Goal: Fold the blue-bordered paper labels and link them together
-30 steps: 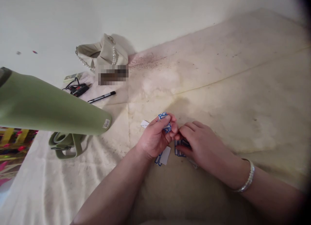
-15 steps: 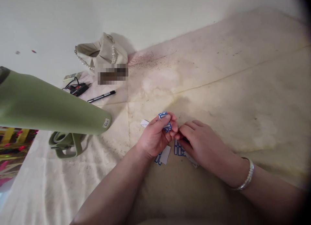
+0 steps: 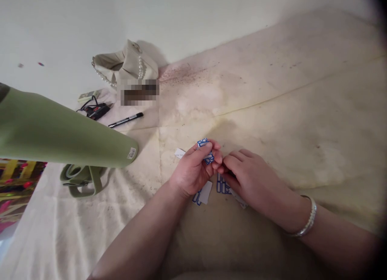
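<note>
While the left hand [image 3: 193,169] pinches the slip [image 3: 209,157] under its thumb above the desk [image 3: 272,118], and I can't tell what the curled right hand [image 3: 249,177] grips, an uneven tug could crease or tear it.

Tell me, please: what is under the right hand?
Beneath the right hand, part of a blue-outlined paper and the edge of a pale piece show. The hand covers the rest, so their full shapes, and anything else below, cannot be seen.
</note>
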Motion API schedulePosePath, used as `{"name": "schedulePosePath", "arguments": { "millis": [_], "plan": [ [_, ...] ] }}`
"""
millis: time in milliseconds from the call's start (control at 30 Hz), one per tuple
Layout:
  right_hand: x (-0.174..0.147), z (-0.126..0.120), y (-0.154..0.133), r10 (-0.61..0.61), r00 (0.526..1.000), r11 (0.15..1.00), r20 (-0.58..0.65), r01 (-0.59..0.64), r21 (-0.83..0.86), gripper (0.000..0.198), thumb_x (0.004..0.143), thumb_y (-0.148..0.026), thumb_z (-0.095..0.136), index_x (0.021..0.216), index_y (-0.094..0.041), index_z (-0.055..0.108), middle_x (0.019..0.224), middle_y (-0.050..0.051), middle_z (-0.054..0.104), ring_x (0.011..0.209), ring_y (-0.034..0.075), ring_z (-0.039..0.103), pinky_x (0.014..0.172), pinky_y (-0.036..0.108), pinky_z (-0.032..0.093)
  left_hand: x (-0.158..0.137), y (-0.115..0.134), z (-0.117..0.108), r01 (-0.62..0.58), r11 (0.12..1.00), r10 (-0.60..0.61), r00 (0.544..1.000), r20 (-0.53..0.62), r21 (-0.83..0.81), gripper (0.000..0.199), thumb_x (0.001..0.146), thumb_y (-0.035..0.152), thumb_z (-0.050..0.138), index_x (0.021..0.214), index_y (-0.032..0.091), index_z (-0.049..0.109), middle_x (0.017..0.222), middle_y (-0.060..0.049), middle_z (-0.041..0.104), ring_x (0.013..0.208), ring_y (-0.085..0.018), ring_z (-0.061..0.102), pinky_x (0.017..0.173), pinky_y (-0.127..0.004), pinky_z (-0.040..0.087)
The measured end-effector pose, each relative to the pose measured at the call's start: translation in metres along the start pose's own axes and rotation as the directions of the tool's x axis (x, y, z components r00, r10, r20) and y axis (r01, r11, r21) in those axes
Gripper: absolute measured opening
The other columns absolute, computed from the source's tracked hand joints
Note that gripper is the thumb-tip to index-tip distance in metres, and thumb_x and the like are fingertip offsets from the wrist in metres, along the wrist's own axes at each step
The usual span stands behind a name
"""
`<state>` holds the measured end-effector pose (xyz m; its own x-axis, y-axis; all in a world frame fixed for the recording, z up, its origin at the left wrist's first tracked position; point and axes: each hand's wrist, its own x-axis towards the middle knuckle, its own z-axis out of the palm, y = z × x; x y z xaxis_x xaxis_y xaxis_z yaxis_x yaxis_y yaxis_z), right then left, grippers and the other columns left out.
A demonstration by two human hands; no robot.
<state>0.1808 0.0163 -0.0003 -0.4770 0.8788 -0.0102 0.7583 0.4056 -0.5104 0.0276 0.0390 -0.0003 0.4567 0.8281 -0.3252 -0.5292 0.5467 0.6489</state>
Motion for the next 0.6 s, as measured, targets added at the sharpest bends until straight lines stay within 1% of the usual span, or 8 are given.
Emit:
{"name": "schedulePosePath", "arguments": {
  "millis": [233,467,600],
  "plan": [
    [-0.0008,0.0013,0.0007,-0.018,1.0,1.0,-0.009,0.019,0.003,0.014,0.088,-0.021,0.049,0.09,-0.016,0.061,0.086,0.007,0.063,0.082,0.023,0.052,0.076,0.039,0.042,0.0,0.0002,-0.0011,0.011,1.0,-0.01,1.0,-0.003,0.014,0.017,0.088,0.028,0.047,0.086,0.015,0.057,0.065,-0.001,0.056,0.054,-0.01,0.052,0.056,-0.024,0.044],
    [-0.0018,-0.0005,-0.0016,-0.015,1.0,1.0,-0.006,0.015,0.01,0.012,0.087,-0.02,0.05,0.089,-0.016,0.061,0.087,0.008,0.063,0.083,0.023,0.052,0.076,0.038,0.042,0.0005,0.001,-0.0008,0.012,1.0,-0.012,1.0,-0.004,0.007,0.016,0.086,0.029,0.05,0.086,0.014,0.057,0.065,-0.001,0.056,0.054,-0.01,0.052,0.055,-0.025,0.045],
    [-0.0025,-0.0004,-0.0017,-0.021,1.0,1.0,-0.014,0.021,0.004,0.01,0.086,-0.021,0.053,0.09,-0.016,0.061,0.087,0.007,0.063,0.083,0.023,0.052,0.075,0.039,0.043,0.0009,0.0009,-0.001,0.011,1.0,-0.011,1.0,-0.001,0.009,0.017,0.087,0.028,0.048,0.086,0.014,0.057,0.065,-0.001,0.056,0.054,-0.01,0.052,0.055,-0.024,0.045]
  ]
}}
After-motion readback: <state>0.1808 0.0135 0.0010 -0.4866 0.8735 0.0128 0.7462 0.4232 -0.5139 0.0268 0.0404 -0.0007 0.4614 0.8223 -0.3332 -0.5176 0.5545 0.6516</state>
